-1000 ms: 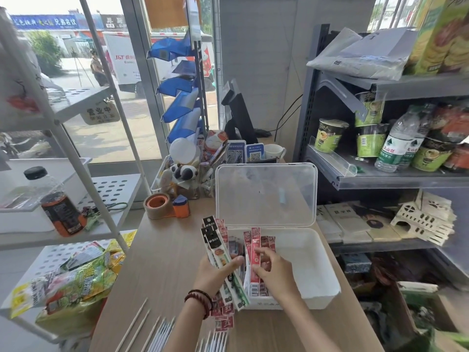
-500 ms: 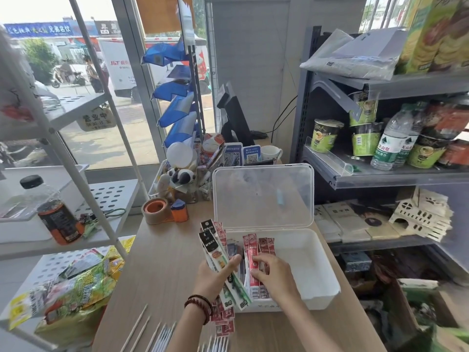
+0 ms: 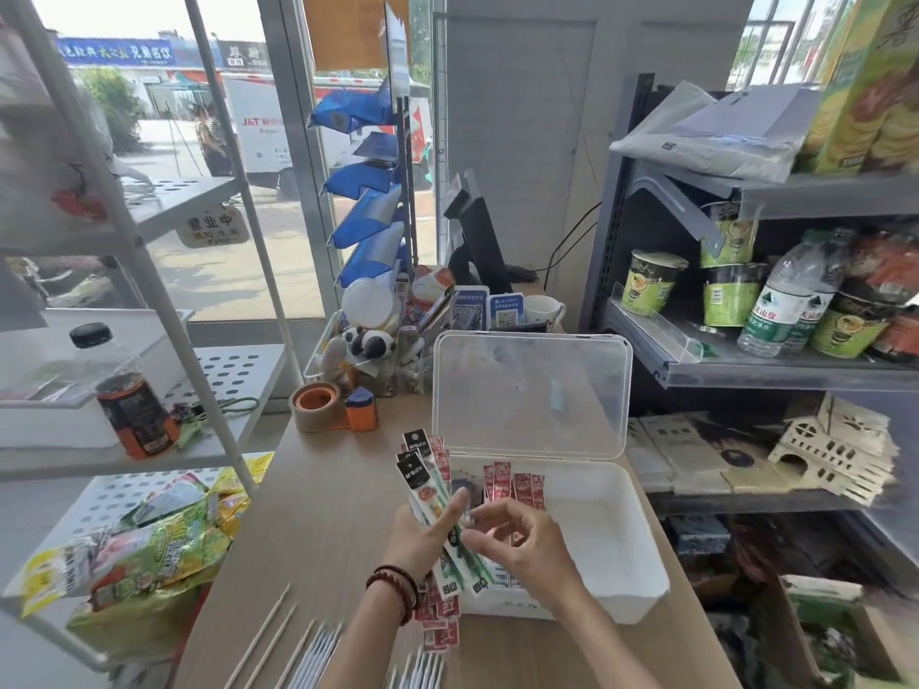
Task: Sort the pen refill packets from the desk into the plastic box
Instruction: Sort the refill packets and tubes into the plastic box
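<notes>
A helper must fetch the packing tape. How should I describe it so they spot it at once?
On the wooden desk stands a plastic box with its clear lid raised. Left of that lid, before the organiser holding a panda toy, lies a brown tape roll. Only it has an orange core and an orange cutter attached.

Plastic box (image 3: 597,606): one, lid raised. Red packets (image 3: 502,482) standing inside it: four tops visible. Black-topped packets (image 3: 413,472) fanned in the left hand (image 3: 417,539): three. Tape roll (image 3: 316,405): one. QR-code stands (image 3: 506,310): two. Mug (image 3: 542,310): one. Green noodle cups (image 3: 651,285) on the shelf (image 3: 746,375): four. Orange-labelled bottle (image 3: 134,415): one.
</notes>
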Demonstrator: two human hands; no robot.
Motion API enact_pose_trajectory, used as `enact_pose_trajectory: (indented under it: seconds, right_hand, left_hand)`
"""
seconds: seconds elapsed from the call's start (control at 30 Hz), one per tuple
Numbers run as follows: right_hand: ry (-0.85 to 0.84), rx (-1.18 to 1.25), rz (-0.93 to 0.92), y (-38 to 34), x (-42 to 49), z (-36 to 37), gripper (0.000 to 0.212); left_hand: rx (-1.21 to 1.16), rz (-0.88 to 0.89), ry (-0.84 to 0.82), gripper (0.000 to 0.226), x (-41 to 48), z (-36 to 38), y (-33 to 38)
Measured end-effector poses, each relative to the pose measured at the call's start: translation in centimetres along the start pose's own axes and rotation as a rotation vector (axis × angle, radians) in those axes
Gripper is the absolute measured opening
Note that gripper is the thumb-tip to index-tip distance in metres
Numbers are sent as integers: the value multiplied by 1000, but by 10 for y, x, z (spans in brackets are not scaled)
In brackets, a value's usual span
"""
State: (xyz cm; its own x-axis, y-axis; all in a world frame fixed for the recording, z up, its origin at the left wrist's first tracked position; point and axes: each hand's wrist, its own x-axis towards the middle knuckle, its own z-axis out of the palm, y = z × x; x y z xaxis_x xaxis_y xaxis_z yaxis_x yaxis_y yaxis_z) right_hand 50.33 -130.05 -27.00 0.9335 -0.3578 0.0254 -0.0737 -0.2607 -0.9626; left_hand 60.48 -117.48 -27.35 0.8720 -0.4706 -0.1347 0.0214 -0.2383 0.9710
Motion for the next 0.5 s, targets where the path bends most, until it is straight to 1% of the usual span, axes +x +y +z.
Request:
enact_pose_trajectory:
  seconds: [0.13, 0.23, 0.33, 0.43, 0.5]
  right_hand:
    - [2, -16, 24, 3, 3, 9, 34]
    - [44, -14, 46, 6, 4, 6, 26]
    - [72, -13, 55, 5, 4, 5, 18]
    - [82, 3, 60, 6, 4, 8, 12]
    - [85, 38, 74, 4, 4, 8, 11]
  left_hand:
    - [0, -31, -6, 43, -2, 0, 4]
    - [7, -40, 2, 45, -2, 0, 4]
    - [1, -55, -38, 58, 1, 0, 1]
    - [-45, -50, -55, 33, -1, -2, 1]
    - [-39, -58, -69, 29, 0, -3, 0]
